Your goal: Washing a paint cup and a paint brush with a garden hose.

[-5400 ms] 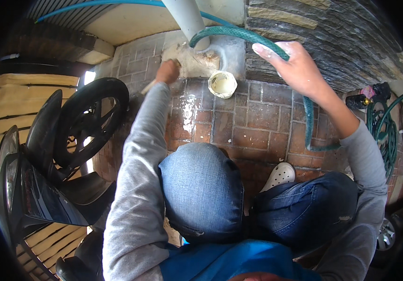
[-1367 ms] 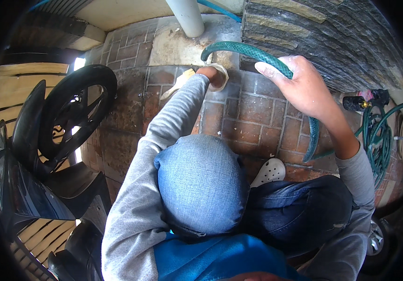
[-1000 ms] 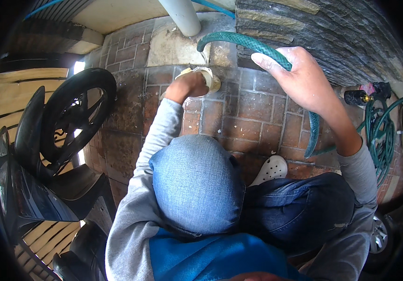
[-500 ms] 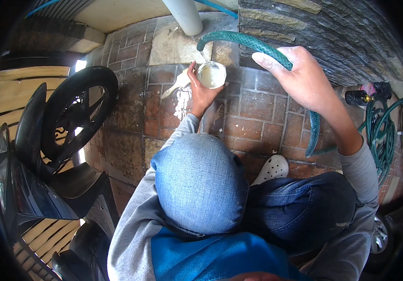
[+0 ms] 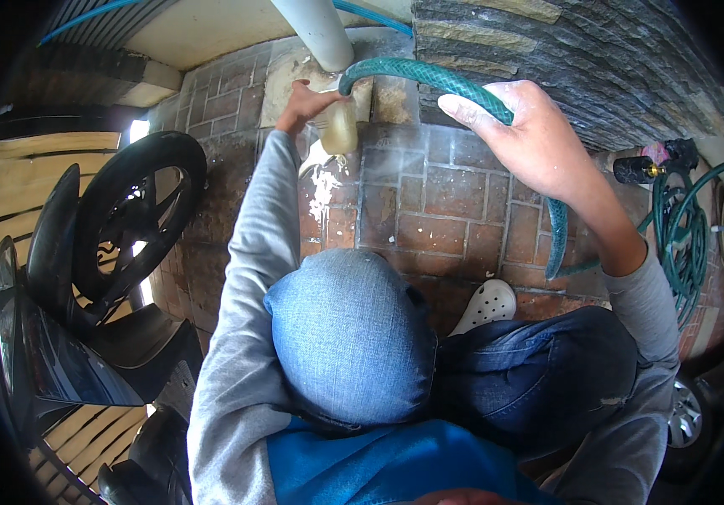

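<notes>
My left hand [image 5: 305, 108] is stretched far forward, its thumb and fingers around a small pale cup that is tipped and largely hidden. A cloudy, yellowish blurred shape [image 5: 342, 130] shows below the hose end; whether it is the cup's wall or spilling liquid, I cannot tell. My right hand [image 5: 535, 139] grips a green hose [image 5: 429, 76], thumb along its top. The hose arches left, and its open end hangs close to my left fingers. A pale brush [image 5: 315, 157] lies on the bricks beneath my left hand, partly covered.
Wet brick paving [image 5: 442, 198] carries white splashes [image 5: 322, 192]. A white pipe [image 5: 316, 38] rises by the far wall, and a stone wall [image 5: 581, 67] stands at the right. Coiled green hose [image 5: 678, 244] hangs at the right. A motorcycle wheel [image 5: 139, 223] is close on the left.
My left hand has moved left and slightly away from me, tipping the cup that was upright under the hose's stream. My right hand and the hose have shifted slightly left in the picture.
</notes>
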Demonstrator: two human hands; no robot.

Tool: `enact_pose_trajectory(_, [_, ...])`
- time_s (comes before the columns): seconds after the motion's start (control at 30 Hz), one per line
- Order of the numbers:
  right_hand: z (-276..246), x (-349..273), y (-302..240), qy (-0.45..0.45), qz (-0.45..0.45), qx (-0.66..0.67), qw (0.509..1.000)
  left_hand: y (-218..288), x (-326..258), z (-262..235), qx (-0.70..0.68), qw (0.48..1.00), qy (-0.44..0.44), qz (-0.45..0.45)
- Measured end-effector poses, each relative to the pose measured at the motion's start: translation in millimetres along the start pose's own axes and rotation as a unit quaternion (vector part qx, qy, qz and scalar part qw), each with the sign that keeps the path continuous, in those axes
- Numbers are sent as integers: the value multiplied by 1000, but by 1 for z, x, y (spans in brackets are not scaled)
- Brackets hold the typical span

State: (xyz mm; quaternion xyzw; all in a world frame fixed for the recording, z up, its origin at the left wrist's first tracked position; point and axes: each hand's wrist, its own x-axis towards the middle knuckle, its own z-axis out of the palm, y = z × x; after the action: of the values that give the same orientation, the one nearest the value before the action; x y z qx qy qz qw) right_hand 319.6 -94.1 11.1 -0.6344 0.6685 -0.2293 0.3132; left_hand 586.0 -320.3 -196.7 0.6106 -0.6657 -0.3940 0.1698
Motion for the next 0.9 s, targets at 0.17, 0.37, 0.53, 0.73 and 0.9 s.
enact_pose_trajectory(0.17, [1,-1,-3,-2,-2,16,1000,8,23,-28,65,956,-204,-200])
enact_pose_trajectory(0.37, [0,1,-2,-4,1,22,1000,15,21,-62,143,931,-226,-247])
enact_pose_trajectory(0.53, [2,2,-2,-3,-12,22,1000,8,33,-70,272,936,-135,-180])
enact_pose_trajectory(0.73, [3,2,-5,2,-7,31,999,3,23,-58,453,890,-41,33])
enact_pose_trajectory(0.9, [2,-1,-3,1,5,4,1000,-3,-1,-35,662,674,55,322])
